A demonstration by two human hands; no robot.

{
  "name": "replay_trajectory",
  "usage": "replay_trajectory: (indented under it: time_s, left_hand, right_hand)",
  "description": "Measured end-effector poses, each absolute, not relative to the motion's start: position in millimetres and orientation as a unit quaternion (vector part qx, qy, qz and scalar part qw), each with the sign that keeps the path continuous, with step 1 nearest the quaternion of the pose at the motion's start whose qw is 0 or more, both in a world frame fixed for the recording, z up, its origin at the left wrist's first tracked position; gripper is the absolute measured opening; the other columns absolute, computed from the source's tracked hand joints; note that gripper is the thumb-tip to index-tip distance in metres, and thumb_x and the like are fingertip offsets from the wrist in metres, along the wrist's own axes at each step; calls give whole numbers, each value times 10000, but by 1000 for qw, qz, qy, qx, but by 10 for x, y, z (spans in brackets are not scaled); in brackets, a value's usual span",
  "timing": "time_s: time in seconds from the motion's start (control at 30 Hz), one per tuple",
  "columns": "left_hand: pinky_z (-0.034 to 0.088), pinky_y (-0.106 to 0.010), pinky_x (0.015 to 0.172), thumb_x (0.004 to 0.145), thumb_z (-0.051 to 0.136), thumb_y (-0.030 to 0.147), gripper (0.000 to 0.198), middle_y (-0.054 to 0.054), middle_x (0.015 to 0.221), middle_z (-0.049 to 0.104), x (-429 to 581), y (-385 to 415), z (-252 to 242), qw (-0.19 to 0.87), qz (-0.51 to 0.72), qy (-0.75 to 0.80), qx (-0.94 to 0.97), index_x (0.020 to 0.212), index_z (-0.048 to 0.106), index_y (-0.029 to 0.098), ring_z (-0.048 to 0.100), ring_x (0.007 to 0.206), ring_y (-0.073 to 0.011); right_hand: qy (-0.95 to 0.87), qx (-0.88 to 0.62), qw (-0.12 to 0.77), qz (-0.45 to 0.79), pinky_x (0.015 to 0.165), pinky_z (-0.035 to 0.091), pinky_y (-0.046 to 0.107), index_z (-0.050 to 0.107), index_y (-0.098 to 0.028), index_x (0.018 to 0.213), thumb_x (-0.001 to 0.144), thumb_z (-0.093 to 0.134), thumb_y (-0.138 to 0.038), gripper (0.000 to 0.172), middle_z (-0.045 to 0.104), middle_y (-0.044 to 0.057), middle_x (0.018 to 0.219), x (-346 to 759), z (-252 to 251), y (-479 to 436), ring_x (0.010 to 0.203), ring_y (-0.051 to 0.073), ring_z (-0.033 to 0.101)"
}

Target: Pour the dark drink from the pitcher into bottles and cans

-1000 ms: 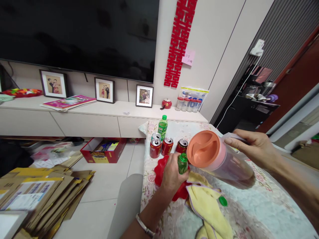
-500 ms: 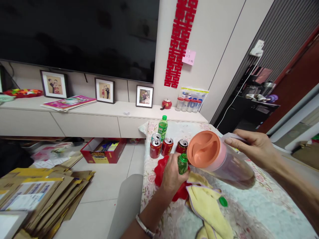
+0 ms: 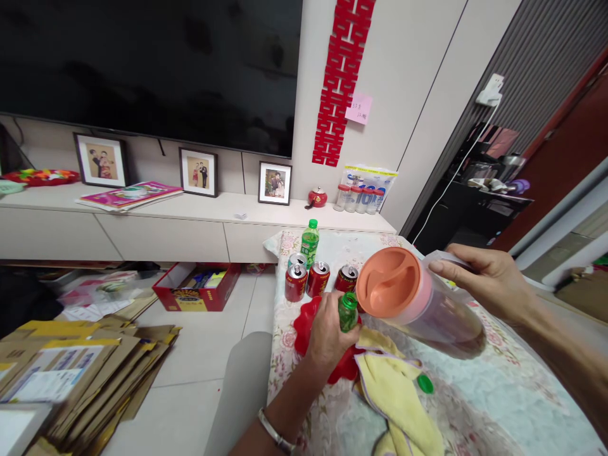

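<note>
My left hand [image 3: 330, 335] is wrapped round an uncapped green bottle [image 3: 348, 311], held upright over a red scalloped dish [image 3: 304, 322]. By its handle, my right hand [image 3: 484, 272] grips a clear pitcher [image 3: 441, 323] with an orange lid [image 3: 388, 282]. The pitcher is tilted well over toward the bottle, with brownish liquid inside. Its lid end is close beside the bottle's mouth; I cannot make out a stream between them. A yellow cloth [image 3: 399, 392] lies crumpled just right of the dish. Near the cloth rests a green bottle cap [image 3: 425, 384].
Behind the dish stand red cans [image 3: 295, 283], a black-topped can [image 3: 347, 278] and a capped green bottle [image 3: 310, 243]. A flowered tablecloth [image 3: 498, 392] covers the table. Beyond it, a white cabinet [image 3: 209, 209] carries framed photos and jars. Flattened cardboard [image 3: 95, 367] lies on the floor at left.
Both hands keep their holds in nearly the same places. The pitcher's lid end has risen very slightly; little else differs.
</note>
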State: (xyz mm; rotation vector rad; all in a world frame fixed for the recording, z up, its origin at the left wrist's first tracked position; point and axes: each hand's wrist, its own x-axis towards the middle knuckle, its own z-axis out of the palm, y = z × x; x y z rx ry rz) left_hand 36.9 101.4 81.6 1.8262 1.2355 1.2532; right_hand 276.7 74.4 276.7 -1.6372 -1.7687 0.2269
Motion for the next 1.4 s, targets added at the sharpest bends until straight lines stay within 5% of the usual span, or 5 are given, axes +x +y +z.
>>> replay_trajectory:
  time_s: [0.27, 0.8, 1.4]
  left_hand:
    - [570, -397, 976, 719, 796, 108, 539, -81, 1147, 691, 369, 1006, 805, 297, 475, 467, 684, 1191, 567, 233, 696, 1138, -295]
    - [575, -403, 980, 715, 780, 116, 547, -74, 1129, 670, 371, 1019, 808, 290, 461, 478, 689, 1192, 546, 246, 694, 1112, -289]
    - [570, -390, 975, 717, 786, 107, 538, -68, 1135, 678, 375, 1002, 821, 299, 467, 478, 681, 1189, 569, 245, 694, 1127, -285]
  right_hand:
    - [-679, -638, 349, 100, 592, 245, 291, 461, -222, 627, 770, 718, -843, 687, 332, -39, 670, 2736, 2810, 739, 678, 144, 331]
    - [-678, -648, 322, 127, 603, 322, 290, 601, -198, 662, 746, 740, -838, 660, 436, -17, 676, 2775, 2876, 744, 699, 166, 405]
    - [-671, -651, 341, 102, 554, 295, 285, 528, -217, 575, 680, 715, -889, 706, 387, -19, 620, 2657, 2954, 693, 645, 152, 369]
